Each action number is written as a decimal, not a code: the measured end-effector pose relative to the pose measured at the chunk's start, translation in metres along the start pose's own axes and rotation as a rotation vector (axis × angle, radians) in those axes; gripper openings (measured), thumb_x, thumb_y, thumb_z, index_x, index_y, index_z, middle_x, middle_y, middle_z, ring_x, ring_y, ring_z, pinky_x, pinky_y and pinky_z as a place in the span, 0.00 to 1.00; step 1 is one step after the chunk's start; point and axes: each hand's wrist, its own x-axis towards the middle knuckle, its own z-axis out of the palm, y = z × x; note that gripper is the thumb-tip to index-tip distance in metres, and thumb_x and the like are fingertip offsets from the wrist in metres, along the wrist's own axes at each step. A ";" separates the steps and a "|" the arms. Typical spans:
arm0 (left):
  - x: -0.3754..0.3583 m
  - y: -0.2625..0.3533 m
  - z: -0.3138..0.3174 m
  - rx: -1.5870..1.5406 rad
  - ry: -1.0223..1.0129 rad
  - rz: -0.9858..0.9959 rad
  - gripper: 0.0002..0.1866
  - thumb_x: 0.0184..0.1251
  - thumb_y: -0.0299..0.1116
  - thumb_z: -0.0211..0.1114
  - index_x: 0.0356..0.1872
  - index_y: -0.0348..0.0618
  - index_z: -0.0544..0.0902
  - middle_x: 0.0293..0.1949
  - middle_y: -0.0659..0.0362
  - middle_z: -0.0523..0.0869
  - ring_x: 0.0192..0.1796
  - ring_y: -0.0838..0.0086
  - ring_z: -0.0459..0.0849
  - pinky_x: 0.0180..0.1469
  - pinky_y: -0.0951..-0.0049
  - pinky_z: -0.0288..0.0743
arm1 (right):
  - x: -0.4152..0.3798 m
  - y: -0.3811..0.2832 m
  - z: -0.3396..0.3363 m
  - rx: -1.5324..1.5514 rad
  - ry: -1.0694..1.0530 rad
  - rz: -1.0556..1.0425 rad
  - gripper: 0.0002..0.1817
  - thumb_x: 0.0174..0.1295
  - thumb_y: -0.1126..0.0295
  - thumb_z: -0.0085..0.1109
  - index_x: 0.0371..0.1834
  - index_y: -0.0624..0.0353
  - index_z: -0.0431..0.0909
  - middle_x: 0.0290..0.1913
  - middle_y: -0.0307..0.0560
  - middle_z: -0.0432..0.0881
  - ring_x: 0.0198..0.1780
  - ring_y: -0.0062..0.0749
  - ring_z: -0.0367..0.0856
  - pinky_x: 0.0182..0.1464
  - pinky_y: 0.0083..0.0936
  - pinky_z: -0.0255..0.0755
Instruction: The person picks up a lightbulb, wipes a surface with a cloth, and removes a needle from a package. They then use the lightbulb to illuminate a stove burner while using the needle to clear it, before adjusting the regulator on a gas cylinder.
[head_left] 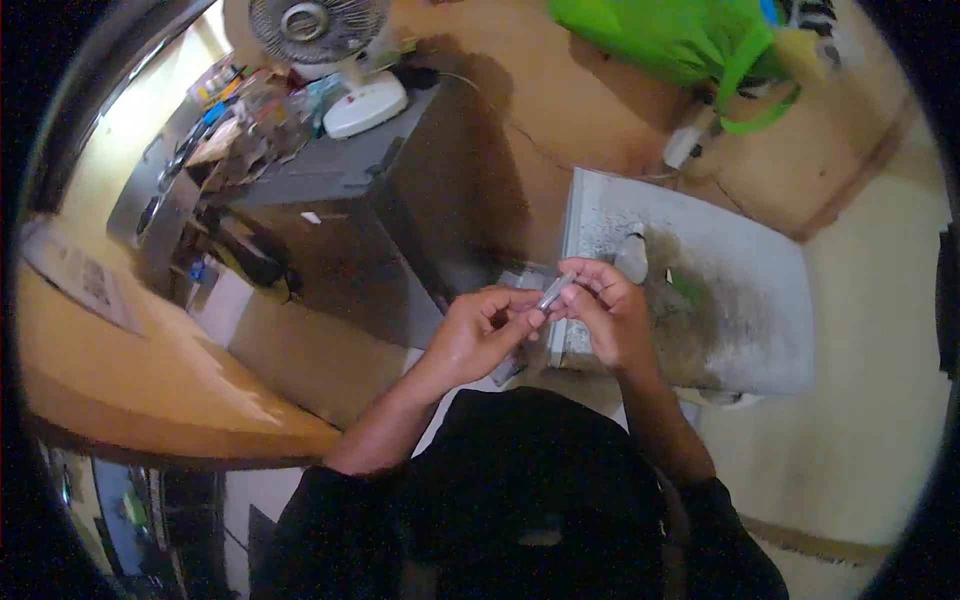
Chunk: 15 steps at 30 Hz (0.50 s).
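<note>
My left hand [482, 335] and my right hand [608, 312] meet in front of my chest. Between their fingertips is a small, slim, greyish shiny piece [553, 292], too small to identify. The thumb and fingers of my left hand pinch its lower end. My right hand grips the upper end, with the thumb pressed against it. Just beyond my right hand, a rounded whitish object [631, 258] rests on a white panel-like surface [770, 300], which is stained with dark and greenish smears.
On a dark grey cabinet [330, 190] at the left stand a white fan [365, 105] and a heap of small items [250, 125]. A green bag [670, 40] hangs at the upper right. An orange-brown edge [180, 370] curves along the left.
</note>
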 end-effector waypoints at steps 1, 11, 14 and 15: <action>-0.004 0.000 -0.001 -0.017 0.010 0.011 0.18 0.67 0.34 0.68 0.53 0.34 0.82 0.42 0.57 0.88 0.41 0.77 0.84 0.45 0.74 0.79 | 0.004 0.000 0.003 -0.006 -0.030 0.006 0.20 0.66 0.74 0.59 0.60 0.67 0.72 0.42 0.48 0.82 0.41 0.27 0.83 0.42 0.24 0.80; -0.030 0.006 0.016 -0.196 0.093 -0.065 0.15 0.69 0.28 0.65 0.54 0.34 0.82 0.43 0.57 0.88 0.43 0.78 0.84 0.49 0.75 0.79 | 0.024 0.003 -0.002 -0.051 -0.274 0.019 0.21 0.64 0.77 0.59 0.60 0.65 0.72 0.37 0.45 0.82 0.31 0.22 0.82 0.36 0.19 0.79; -0.029 0.006 0.025 -0.219 0.131 -0.115 0.15 0.68 0.27 0.66 0.54 0.34 0.83 0.43 0.57 0.89 0.44 0.78 0.84 0.50 0.75 0.78 | 0.024 -0.010 -0.005 -0.072 -0.331 0.057 0.19 0.63 0.77 0.60 0.58 0.65 0.73 0.37 0.45 0.82 0.32 0.20 0.82 0.35 0.18 0.78; -0.030 0.007 0.028 -0.222 0.141 -0.125 0.15 0.68 0.27 0.66 0.54 0.34 0.83 0.43 0.57 0.89 0.44 0.78 0.84 0.50 0.75 0.78 | 0.024 -0.012 -0.007 -0.078 -0.338 0.075 0.19 0.63 0.77 0.60 0.57 0.65 0.74 0.37 0.44 0.82 0.33 0.20 0.81 0.35 0.18 0.77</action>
